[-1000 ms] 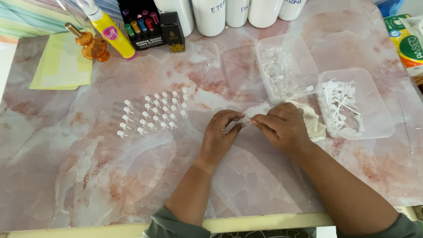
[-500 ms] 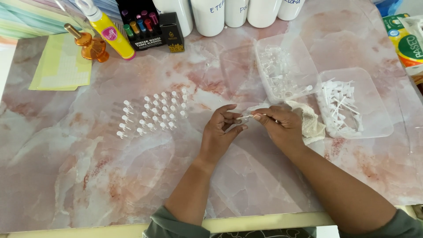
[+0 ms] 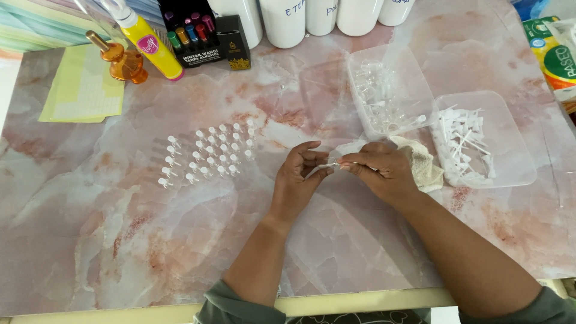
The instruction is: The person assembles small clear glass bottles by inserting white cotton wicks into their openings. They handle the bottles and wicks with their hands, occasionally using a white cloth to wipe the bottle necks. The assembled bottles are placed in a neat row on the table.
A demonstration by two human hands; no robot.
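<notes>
My left hand [image 3: 301,174] and my right hand [image 3: 380,170] meet over the middle of the marble table [image 3: 120,240]. Between their fingertips they hold a small clear vial with a thin white sprayer tube [image 3: 333,164]. The left pinches the vial end, the right the tube end. To the left, several small clear vials with white caps [image 3: 207,153] lie in rows. Just beyond my right hand lies a beige cloth [image 3: 423,166].
A clear tray of empty vials [image 3: 387,90] and a clear tray of white sprayer tops [image 3: 480,141] sit at the right. At the back stand white bottles [image 3: 282,18], a yellow spray bottle [image 3: 147,45], an orange bottle [image 3: 120,60], a black box [image 3: 195,30] and a yellow sheet [image 3: 81,93].
My hands have drawn slightly apart, so the vial and thin tube now show between the fingertips. The rows of vials and the trays have not moved.
</notes>
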